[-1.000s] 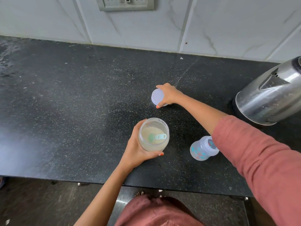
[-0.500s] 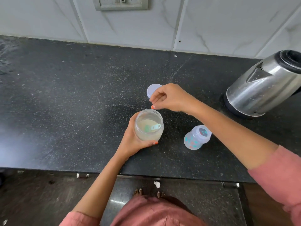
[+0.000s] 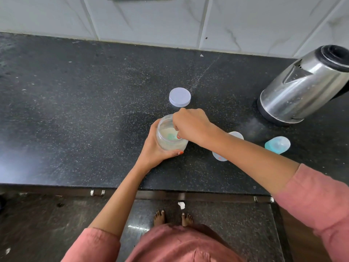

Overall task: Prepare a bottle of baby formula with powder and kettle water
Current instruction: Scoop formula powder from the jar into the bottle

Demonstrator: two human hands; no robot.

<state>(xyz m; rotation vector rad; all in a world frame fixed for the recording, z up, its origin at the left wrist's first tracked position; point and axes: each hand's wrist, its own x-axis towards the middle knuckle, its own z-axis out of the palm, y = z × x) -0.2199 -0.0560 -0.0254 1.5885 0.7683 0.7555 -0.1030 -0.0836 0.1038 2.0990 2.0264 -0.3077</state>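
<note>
Right hand [image 3: 190, 125] now dipped into powder jar [image 3: 171, 135]; left hand [image 3: 156, 150] unchanged.

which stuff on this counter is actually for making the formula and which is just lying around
For the job:
- powder jar, held by the left hand
- green scoop, right hand reaching for it
- jar lid
- baby bottle
- bottle cap
- kettle

Lying about:
- white scrap on the floor
</note>
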